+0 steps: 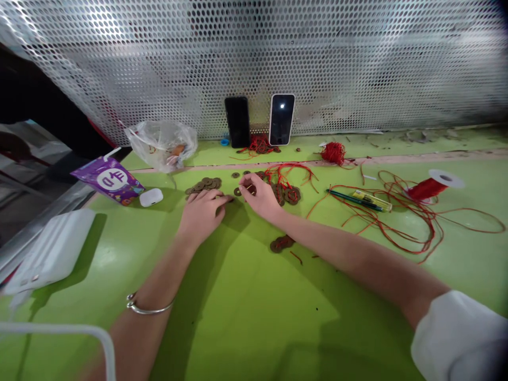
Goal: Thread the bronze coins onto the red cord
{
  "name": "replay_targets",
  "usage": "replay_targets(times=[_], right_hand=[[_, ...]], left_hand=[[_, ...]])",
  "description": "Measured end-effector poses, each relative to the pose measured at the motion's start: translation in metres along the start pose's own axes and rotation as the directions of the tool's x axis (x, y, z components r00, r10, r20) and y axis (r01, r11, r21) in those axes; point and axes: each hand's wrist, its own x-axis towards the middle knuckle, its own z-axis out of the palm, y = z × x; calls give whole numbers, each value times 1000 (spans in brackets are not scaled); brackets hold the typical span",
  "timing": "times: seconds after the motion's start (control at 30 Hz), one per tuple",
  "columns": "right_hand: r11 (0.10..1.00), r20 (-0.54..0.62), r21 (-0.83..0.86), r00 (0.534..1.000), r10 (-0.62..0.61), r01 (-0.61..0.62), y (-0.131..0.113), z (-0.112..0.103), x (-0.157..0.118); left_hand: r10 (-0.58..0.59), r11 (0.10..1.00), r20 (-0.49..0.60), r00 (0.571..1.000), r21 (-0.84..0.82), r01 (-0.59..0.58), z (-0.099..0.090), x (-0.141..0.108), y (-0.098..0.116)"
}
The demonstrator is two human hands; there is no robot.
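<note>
Single head-worn view, looking forward and down, close over green table [246,307], facing perforated wall [317,53]

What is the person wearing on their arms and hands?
Both hands are bare, with no gloves or rings that I can make out. The left hand has a thin silver bangle around its wrist. The right hand has a bare forearm, with a white sleeve pushed up near the elbow.

green table [246,317], red cord [400,203], brown coins [206,184]
</note>
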Motion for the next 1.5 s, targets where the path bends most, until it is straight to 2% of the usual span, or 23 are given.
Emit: replay_targets(times=[0.27, 0.53, 0.73, 1.07, 1.23, 1.5], right_hand=[[1000, -7, -21, 1000, 7, -7, -1, -1, 0], [995, 56, 38, 994, 89, -91, -1, -1, -2], [994, 83, -99, 995, 60, -51, -3, -2, -1], [995, 121, -94, 992, 46, -34, -5, -2, -2], [995, 111, -73, 991, 75, -67, -5, -2, -1], [993, 112, -101, 991, 70, -59, -5, -3, -1]], left_hand=[[-35, 999, -39, 999, -26, 34, 2, -2, -3], [-72, 996, -67, 995, -60, 68, 4, -1, -2], [-103, 988, -52, 993, -121, 96, 5, -1, -2], [-161, 968, -68, 985, -205, 144, 6, 1, 2], [-282, 931, -60, 958, -257, 258, 1, 1, 8], [-343, 831, 2, 939, -466, 304, 0, 1, 9]])
